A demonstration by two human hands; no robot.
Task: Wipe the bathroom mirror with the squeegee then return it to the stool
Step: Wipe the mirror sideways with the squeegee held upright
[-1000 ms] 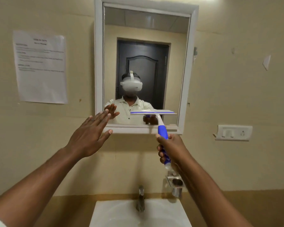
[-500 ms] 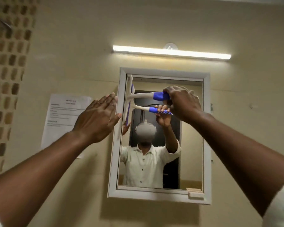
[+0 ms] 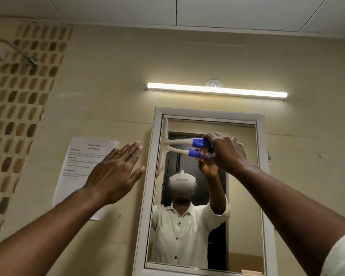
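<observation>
A white-framed mirror point(image 3: 245, 196) hangs on the beige wall ahead. My right hand point(image 3: 226, 150) grips the blue handle of a white squeegee point(image 3: 184, 141). The squeegee lies sideways, its blade standing vertical against the glass along the mirror's upper left edge. The glass doubles the handle just below. My left hand point(image 3: 116, 174) is held up flat with straight fingers, left of the mirror frame and in front of the wall; it holds nothing. The stool is out of view.
A lit tube light point(image 3: 217, 90) runs above the mirror. A printed paper sheet point(image 3: 78, 168) is stuck to the wall behind my left hand. A patterned tile strip point(image 3: 18, 108) and a metal shower arm point(image 3: 18, 51) are at the far left.
The view tilted up, hiding the basin. My right hand carried the squeegee from the mirror's bottom to its upper left and turned the blade vertical. My left hand moved up the frame's left side.
</observation>
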